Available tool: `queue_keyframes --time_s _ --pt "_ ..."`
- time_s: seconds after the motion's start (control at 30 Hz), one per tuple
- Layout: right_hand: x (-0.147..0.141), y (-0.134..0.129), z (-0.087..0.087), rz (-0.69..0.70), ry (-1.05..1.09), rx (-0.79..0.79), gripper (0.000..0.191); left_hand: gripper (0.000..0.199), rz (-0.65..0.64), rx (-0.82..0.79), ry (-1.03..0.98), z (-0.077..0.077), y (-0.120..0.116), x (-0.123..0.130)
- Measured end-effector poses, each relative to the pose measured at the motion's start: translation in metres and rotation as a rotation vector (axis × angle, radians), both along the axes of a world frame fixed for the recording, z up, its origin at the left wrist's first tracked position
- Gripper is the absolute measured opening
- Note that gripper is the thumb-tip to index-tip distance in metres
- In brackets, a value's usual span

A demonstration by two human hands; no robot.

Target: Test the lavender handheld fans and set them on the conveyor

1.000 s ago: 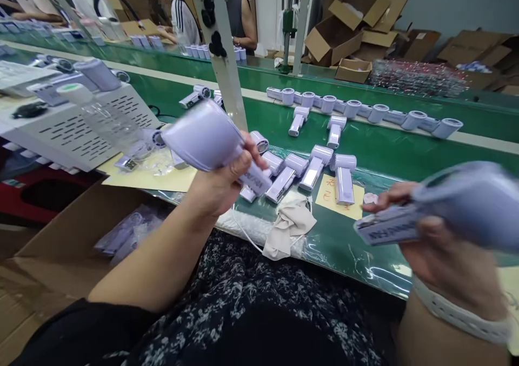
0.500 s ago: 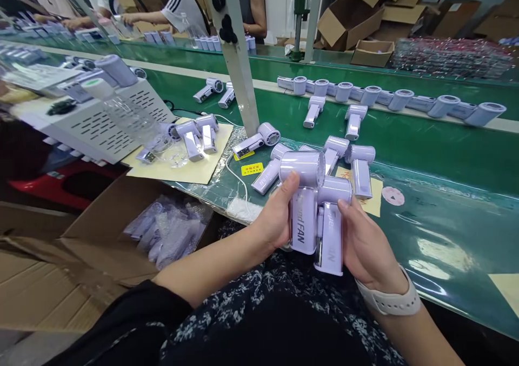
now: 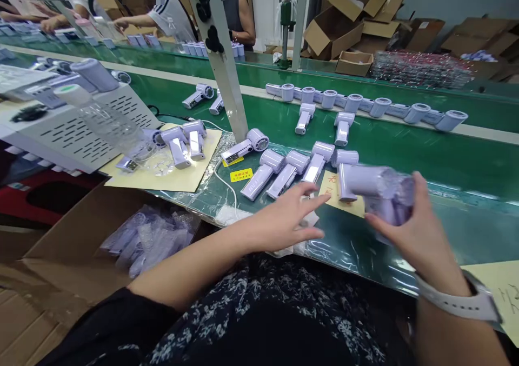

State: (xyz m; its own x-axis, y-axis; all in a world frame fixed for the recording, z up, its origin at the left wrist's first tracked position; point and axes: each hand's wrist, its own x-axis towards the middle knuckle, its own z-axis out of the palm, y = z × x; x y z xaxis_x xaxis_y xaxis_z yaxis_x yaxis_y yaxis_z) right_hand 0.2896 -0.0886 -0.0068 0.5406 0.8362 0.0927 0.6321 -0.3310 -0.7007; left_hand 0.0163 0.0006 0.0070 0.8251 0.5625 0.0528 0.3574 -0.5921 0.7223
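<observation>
My right hand [image 3: 421, 236], with a pale watch on its wrist, grips lilac handheld fans [image 3: 371, 185] above the bench; motion blurs them, and they appear to be two. My left hand [image 3: 290, 217] holds nothing, its fingers spread over the bench edge beside a crumpled white cloth [image 3: 306, 221]. Just beyond it several lilac fans lie in a row, among them a fan [image 3: 263, 175] at the left end and a fan [image 3: 345, 179] at the right end, partly behind the held ones.
A metal post [image 3: 229, 85] rises from the bench. At left are a perforated white box [image 3: 93, 133] and a carton [image 3: 73, 231] of wrapped items. More fans line the green conveyor [image 3: 251, 106]. People work across the line.
My left hand has let go of the fan it held and opened. My right hand has moved right and up with the fans. The view has shifted slightly right.
</observation>
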Motion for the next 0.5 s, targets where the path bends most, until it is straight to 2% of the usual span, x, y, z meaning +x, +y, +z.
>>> queue_keyframes --time_s 0.07,0.13,0.2,0.27,0.3,0.33,0.4,0.47,0.5 --pt "0.057 -0.017 -0.004 -0.114 -0.189 -0.196 0.121 0.059 -0.052 0.197 0.316 0.003 0.005 -0.013" --pt "0.104 -0.037 -0.011 -0.162 -0.289 -0.337 0.115 0.034 -0.121 0.259 0.485 -0.001 0.009 -0.016" --pt "0.132 -0.053 -0.018 -0.290 -0.414 -0.358 0.108 0.011 -0.113 0.303 0.491 -0.008 0.015 -0.009" --pt "0.139 -0.059 -0.022 -0.411 -0.548 -0.265 0.098 0.011 0.024 0.431 0.410 -0.014 0.024 0.002" --pt "0.136 -0.057 -0.024 -0.425 -0.590 -0.191 0.094 0.015 0.093 0.504 0.373 -0.017 0.028 0.007" --pt "0.131 -0.052 -0.025 -0.395 -0.595 -0.115 0.091 0.017 0.142 0.562 0.345 -0.019 0.031 0.010" --pt "0.118 -0.033 -0.030 -0.211 -0.516 -0.015 0.085 0.021 0.171 0.611 0.305 -0.025 0.032 0.010" --pt "0.109 -0.003 -0.035 -0.024 -0.419 0.016 0.075 0.029 0.172 0.594 0.248 -0.036 0.027 0.003" --pt "0.107 0.016 -0.038 0.023 -0.394 0.028 0.069 0.036 0.187 0.582 0.203 -0.043 0.023 -0.002"
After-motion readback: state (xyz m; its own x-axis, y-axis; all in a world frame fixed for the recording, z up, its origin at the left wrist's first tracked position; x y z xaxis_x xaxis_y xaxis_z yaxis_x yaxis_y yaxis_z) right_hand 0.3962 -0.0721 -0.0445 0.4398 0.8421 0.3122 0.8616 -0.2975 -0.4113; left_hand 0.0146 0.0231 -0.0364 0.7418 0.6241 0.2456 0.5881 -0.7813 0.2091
